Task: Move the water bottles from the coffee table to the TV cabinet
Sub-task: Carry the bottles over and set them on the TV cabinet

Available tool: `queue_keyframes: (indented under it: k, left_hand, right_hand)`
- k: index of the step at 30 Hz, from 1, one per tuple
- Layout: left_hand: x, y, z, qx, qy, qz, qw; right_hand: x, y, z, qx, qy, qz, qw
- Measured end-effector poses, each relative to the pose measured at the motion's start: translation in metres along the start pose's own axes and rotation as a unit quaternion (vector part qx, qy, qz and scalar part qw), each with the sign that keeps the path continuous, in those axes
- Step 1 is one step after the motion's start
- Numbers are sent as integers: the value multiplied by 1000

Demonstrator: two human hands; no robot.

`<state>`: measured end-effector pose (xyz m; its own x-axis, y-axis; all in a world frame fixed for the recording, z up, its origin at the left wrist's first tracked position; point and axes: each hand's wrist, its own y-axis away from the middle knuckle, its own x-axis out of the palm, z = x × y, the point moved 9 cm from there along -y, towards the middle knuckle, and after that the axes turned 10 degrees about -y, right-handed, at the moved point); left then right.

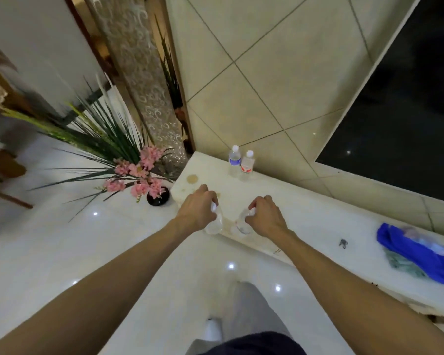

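My left hand (198, 210) grips the top of a clear water bottle (215, 224) at the near edge of the white TV cabinet (305, 213). My right hand (264, 216) grips the top of a second clear bottle (242, 223) right beside it. Both bottles hang at the cabinet's front edge; whether they touch the top I cannot tell. Two more bottles stand at the back by the tiled wall: one with a blue label (234, 160) and one with a red and white label (247, 165), touching each other.
A blue cloth (418, 254) lies on the cabinet at the right, with a small dark object (343, 243) near it. A black vase with pink flowers and long green leaves (149, 180) stands on the glossy floor left of the cabinet. A dark TV screen (408, 103) hangs above right.
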<state>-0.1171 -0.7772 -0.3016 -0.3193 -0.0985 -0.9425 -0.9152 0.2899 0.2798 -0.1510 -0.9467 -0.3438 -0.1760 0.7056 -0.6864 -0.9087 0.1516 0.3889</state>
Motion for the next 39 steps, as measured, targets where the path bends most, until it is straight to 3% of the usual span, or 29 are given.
queue_keyframes:
  k: [7, 15, 20, 30, 39]
  left_hand:
    - [0, -143, 26, 35, -2, 18, 999]
    - [49, -279, 35, 67, -17, 66, 995]
    - [85, -345, 35, 130, -53, 113, 984]
    - [123, -427, 38, 178, -41, 106, 977]
    - [145, -454, 38, 212, -18, 116, 970]
  right_hand:
    - [14, -138, 12, 39, 8, -3, 999]
    - [32, -265, -11, 93, -39, -12, 995]
    - [46, -321, -24, 122, -62, -14, 991]
    - [65, -380, -45, 188, -119, -86, 971]
    - [83, -392, -55, 202, -119, -40, 971]
